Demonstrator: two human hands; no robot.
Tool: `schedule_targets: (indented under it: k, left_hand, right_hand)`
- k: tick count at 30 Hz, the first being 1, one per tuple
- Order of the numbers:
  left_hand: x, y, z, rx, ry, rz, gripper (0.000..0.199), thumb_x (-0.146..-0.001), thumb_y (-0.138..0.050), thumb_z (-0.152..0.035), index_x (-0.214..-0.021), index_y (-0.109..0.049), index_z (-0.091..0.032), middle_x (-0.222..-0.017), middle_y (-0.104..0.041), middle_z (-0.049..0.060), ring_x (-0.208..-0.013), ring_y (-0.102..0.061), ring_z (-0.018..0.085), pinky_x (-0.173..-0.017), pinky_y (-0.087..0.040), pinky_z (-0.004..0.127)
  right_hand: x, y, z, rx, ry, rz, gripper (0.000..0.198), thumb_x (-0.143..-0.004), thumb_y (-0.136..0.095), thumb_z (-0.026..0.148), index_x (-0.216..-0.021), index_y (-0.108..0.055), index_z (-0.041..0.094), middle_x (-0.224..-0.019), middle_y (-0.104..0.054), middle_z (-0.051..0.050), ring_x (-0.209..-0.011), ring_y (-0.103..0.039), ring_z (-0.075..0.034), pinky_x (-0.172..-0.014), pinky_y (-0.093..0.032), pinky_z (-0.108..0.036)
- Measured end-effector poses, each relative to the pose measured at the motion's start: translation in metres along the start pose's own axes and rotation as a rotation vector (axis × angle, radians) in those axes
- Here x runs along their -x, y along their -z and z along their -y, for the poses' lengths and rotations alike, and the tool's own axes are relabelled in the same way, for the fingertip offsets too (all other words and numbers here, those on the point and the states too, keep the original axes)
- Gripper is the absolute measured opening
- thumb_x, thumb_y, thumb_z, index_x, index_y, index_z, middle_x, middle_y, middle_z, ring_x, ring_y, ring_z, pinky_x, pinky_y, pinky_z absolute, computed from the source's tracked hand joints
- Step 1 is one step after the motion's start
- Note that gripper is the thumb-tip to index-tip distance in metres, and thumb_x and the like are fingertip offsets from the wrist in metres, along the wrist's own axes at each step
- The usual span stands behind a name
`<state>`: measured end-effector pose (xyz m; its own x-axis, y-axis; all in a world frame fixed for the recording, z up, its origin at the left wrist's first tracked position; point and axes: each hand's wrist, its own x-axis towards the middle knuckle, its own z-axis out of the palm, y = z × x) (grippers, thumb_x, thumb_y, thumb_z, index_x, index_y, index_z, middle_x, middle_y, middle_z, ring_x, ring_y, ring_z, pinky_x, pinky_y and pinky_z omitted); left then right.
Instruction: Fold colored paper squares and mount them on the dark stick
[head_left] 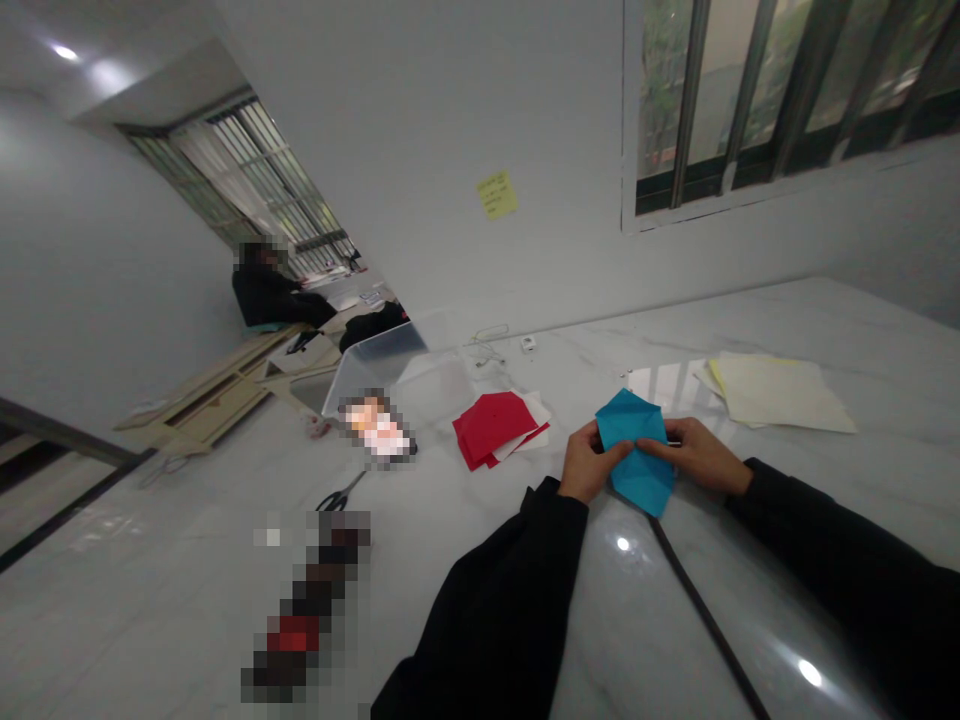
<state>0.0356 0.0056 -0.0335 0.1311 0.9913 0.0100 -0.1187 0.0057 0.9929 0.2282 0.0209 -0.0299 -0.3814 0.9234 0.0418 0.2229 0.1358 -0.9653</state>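
Observation:
Both hands hold a folded sheet of blue paper (637, 485) just above the marbled table (480, 560). My left hand (587, 465) pinches its left side, thumb on the front face. From the right, my right hand (701, 455) grips the opposite edge, its thumb tip close to the left thumb. The fingers behind the paper are mostly hidden. Creases and folded flaps show on the paper's face. To the left lie red folded papers (491, 425) with white pieces partly under them.
Pale yellow sheets (787, 392) lie to the right. Scissors (337, 497), a pixelated phone-like object (377, 428) and a clear plastic box (375, 365) stand or lie at left. A dark strip (709, 615) crosses the front. Far back, a person (266, 290) sits by a window.

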Motion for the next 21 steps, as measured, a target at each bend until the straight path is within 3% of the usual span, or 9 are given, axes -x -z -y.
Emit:
schedule_targets:
  k: [3,6,9,11,13,16,18,21]
  left_hand:
    - [-0.003,0.003,-0.001,0.001,-0.013,-0.030,0.048,-0.073,-0.076,-0.040,-0.111,-0.062,-0.015,-0.094,-0.071,0.009,-0.074,-0.067,0.016,-0.069,-0.054,0.028]
    - [-0.004,0.006,-0.005,-0.053,-0.073,-0.055,0.042,-0.088,-0.058,-0.035,-0.125,-0.053,-0.018,-0.105,-0.066,0.009,-0.065,-0.063,0.011,-0.060,-0.052,0.025]
    - [-0.001,0.007,-0.011,-0.297,-0.246,-0.052,0.054,-0.081,-0.059,-0.016,-0.134,-0.050,-0.026,-0.126,-0.056,0.009,-0.073,-0.063,0.008,-0.066,-0.053,0.023]
    - [0.002,0.007,-0.014,-0.422,-0.355,0.020,0.061,-0.078,-0.061,-0.011,-0.135,-0.052,-0.031,-0.134,-0.049,0.009,-0.083,-0.063,0.010,-0.069,-0.055,0.023]
    - [0.004,0.005,-0.015,-0.482,-0.415,0.090,0.056,-0.076,-0.065,-0.011,-0.129,-0.059,-0.031,-0.137,-0.045,0.008,-0.093,-0.063,0.014,-0.072,-0.056,0.025]
    - [0.005,0.002,-0.013,-0.508,-0.445,0.117,0.034,-0.075,-0.074,-0.018,-0.108,-0.071,-0.026,-0.136,-0.046,0.008,-0.100,-0.062,0.018,-0.077,-0.057,0.028]
    - [0.004,0.001,-0.011,-0.477,-0.425,0.086,0.020,-0.076,-0.075,-0.026,-0.095,-0.074,-0.022,-0.132,-0.049,0.008,-0.099,-0.063,0.018,-0.078,-0.058,0.029]
    - [0.002,-0.001,-0.009,-0.360,-0.364,-0.004,0.019,-0.077,-0.075,-0.034,-0.086,-0.071,-0.017,-0.122,-0.056,0.010,-0.099,-0.064,0.020,-0.076,-0.057,0.029]
  right_hand:
    - [-0.002,0.003,0.000,-0.070,-0.061,-0.076,0.044,-0.076,-0.070,0.055,-0.091,-0.075,0.014,-0.091,-0.077,-0.009,-0.082,-0.071,-0.030,-0.075,-0.058,-0.041]
    - [-0.006,0.006,-0.002,-0.174,-0.172,-0.225,0.046,-0.074,-0.071,0.057,-0.091,-0.073,0.014,-0.090,-0.076,-0.011,-0.079,-0.071,-0.029,-0.067,-0.058,-0.037]
    - [-0.011,0.007,-0.006,-0.319,-0.232,-0.325,0.044,-0.071,-0.074,0.056,-0.090,-0.070,0.017,-0.090,-0.076,-0.011,-0.075,-0.070,-0.028,-0.058,-0.055,-0.034]
    - [-0.013,0.006,-0.008,-0.354,-0.228,-0.351,0.045,-0.070,-0.076,0.055,-0.092,-0.070,0.017,-0.090,-0.075,-0.011,-0.073,-0.070,-0.026,-0.055,-0.053,-0.033]
    - [-0.014,0.005,-0.009,-0.328,-0.207,-0.344,0.047,-0.069,-0.076,0.056,-0.092,-0.070,0.015,-0.084,-0.075,-0.010,-0.067,-0.067,-0.023,-0.052,-0.050,-0.030]
    - [-0.013,0.002,-0.008,-0.284,-0.160,-0.302,0.051,-0.069,-0.075,0.057,-0.091,-0.071,0.012,-0.075,-0.072,-0.006,-0.058,-0.061,-0.018,-0.050,-0.044,-0.028]
    - [-0.011,0.000,-0.004,-0.284,-0.132,-0.283,0.050,-0.068,-0.075,0.057,-0.088,-0.070,0.012,-0.071,-0.070,-0.004,-0.055,-0.057,-0.015,-0.051,-0.042,-0.027]
    - [-0.009,-0.006,0.001,-0.308,-0.117,-0.275,0.046,-0.068,-0.075,0.056,-0.081,-0.068,0.013,-0.068,-0.067,-0.002,-0.056,-0.055,-0.014,-0.052,-0.041,-0.026]
